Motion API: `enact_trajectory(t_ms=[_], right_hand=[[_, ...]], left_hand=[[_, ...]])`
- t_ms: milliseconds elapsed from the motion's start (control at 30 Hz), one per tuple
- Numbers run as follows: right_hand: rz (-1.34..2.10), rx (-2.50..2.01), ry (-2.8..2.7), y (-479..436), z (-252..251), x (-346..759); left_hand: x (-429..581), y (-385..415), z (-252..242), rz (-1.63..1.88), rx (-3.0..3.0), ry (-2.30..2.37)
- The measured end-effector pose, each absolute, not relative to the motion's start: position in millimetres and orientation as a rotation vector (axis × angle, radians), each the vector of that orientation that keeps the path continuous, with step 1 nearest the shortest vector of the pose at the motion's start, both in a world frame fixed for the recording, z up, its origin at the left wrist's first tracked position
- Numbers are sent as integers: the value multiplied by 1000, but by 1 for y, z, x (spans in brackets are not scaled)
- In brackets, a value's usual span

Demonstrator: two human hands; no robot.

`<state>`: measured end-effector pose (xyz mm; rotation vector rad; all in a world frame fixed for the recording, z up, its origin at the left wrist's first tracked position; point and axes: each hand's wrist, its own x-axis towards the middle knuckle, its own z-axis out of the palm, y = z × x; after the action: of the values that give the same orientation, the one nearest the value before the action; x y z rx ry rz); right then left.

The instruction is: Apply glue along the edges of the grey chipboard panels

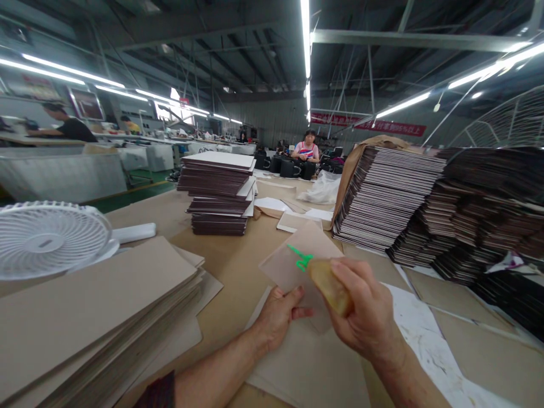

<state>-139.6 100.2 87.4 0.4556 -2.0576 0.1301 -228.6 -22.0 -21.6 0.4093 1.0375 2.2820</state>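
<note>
- Your left hand (278,317) is under one frosted plastic sheet (289,266), its fingers (293,296) bent up and gripping the sheet's lower edge.
- Your right hand (361,309) has its fingers (351,272) closed around one amber block (329,286), which touches that sheet.
- One small green object (300,258) shows on the sheet, too blurred to name.
- Both hands are held above the table (229,266).
- To your left are one white desk fan (46,241) and one pile of tan boards (85,323).
- Ahead stands one stack of dark boards (219,192); to your right leans one larger stack of dark boards (382,195).
- Three people (308,150) work farther off.
</note>
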Motion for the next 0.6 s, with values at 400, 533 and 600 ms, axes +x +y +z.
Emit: enact_trajectory(t_ms=[400, 533, 600], right_hand=[[92, 308, -1922, 126, 99, -142], [111, 269, -1913, 126, 99, -141], [129, 320, -1966, 126, 100, -141]], left_hand=[[-226, -24, -20, 2233, 386, 1106], [-226, -23, -20, 2207, 398, 1134], [-226, -23, -19, 2207, 393, 1141]])
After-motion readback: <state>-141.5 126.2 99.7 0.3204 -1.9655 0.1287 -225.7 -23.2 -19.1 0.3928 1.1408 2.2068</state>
